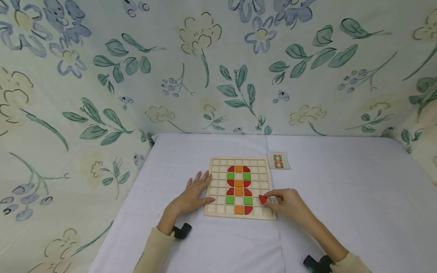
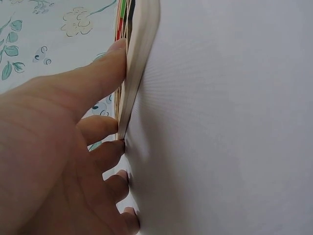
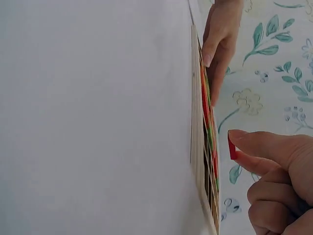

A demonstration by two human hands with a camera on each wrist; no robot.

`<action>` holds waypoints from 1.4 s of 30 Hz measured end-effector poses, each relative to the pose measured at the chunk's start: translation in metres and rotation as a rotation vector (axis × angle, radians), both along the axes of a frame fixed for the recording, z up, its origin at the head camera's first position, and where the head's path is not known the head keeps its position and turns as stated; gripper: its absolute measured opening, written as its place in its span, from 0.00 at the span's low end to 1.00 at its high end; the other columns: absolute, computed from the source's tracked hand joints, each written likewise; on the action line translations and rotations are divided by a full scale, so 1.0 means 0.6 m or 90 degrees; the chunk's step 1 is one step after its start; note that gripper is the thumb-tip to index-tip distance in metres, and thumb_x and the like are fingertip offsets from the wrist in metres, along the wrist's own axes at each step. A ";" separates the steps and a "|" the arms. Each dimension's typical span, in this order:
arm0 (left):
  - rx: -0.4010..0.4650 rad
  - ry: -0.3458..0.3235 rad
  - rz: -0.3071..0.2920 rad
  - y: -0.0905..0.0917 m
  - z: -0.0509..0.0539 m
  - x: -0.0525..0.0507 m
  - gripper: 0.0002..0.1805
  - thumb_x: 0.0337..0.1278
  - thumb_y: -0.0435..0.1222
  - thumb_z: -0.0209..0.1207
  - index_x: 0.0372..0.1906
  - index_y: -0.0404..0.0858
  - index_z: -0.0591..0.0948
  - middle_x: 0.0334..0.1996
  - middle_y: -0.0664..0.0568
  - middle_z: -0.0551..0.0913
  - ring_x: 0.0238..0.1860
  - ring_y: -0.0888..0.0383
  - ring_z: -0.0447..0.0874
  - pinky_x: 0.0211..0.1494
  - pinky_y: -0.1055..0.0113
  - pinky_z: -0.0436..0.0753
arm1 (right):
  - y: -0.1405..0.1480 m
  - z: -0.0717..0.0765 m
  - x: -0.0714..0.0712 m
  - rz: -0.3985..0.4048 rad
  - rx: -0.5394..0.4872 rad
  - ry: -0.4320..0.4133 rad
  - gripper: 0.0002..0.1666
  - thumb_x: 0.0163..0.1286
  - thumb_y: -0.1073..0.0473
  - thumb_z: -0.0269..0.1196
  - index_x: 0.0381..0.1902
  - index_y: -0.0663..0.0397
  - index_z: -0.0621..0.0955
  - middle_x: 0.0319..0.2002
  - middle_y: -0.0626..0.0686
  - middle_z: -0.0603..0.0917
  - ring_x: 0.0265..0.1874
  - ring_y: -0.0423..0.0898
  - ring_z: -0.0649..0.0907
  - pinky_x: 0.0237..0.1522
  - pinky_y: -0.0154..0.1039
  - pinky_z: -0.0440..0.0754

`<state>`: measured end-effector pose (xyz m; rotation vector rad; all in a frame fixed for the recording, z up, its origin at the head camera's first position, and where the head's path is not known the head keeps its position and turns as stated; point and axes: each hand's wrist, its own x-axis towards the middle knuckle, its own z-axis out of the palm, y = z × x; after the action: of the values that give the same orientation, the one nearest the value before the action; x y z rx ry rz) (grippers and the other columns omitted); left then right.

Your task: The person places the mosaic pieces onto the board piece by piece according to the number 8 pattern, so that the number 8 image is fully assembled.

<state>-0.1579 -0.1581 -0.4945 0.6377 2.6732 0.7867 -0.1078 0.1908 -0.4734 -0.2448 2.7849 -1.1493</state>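
A square wooden grid board (image 1: 218,209) lies on the white cloth, with red rounded, orange square and green square tiles set in its cells. In the bottom row of the pattern, an orange tile (image 1: 239,209) and a red rounded tile (image 1: 248,210) sit side by side; the cell left of them is bare. My left hand (image 1: 192,195) rests on the board's left edge, fingers spread and thumb on the rim. Between thumb and forefinger my right hand (image 1: 290,203) pinches a red tile (image 3: 232,145), held above the board's right side.
A small pattern card (image 1: 279,160) with a printed grid lies just beyond the board's upper right corner. White cloth (image 1: 341,182) covers the table. Floral fabric (image 1: 205,76) hangs behind and at the left. Black wrist devices (image 1: 183,231) are worn on both arms.
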 end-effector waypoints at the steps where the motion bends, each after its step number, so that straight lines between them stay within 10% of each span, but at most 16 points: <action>1: 0.001 -0.001 -0.002 0.001 0.001 0.000 0.49 0.70 0.54 0.62 0.83 0.39 0.52 0.85 0.46 0.45 0.86 0.41 0.32 0.85 0.36 0.36 | -0.010 0.000 -0.001 0.017 -0.012 -0.003 0.15 0.60 0.57 0.77 0.44 0.56 0.91 0.14 0.42 0.62 0.15 0.35 0.60 0.19 0.28 0.55; 15: -0.007 -0.002 -0.002 0.003 0.003 -0.001 0.49 0.69 0.54 0.62 0.83 0.39 0.53 0.85 0.47 0.45 0.86 0.42 0.32 0.85 0.36 0.36 | -0.101 -0.016 -0.004 0.152 -0.098 -0.012 0.14 0.60 0.60 0.77 0.43 0.58 0.91 0.13 0.40 0.63 0.15 0.32 0.62 0.20 0.26 0.56; 42: -0.004 -0.005 -0.002 0.005 0.004 -0.004 0.49 0.68 0.54 0.63 0.83 0.40 0.53 0.85 0.47 0.45 0.86 0.42 0.33 0.85 0.37 0.36 | -0.144 -0.029 -0.002 0.106 -0.046 0.018 0.12 0.56 0.60 0.79 0.40 0.52 0.92 0.14 0.40 0.67 0.15 0.32 0.64 0.19 0.26 0.58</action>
<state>-0.1605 -0.1551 -0.4921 0.6358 2.6662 0.7778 -0.1093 0.1043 -0.4910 -0.4935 2.6898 -1.2146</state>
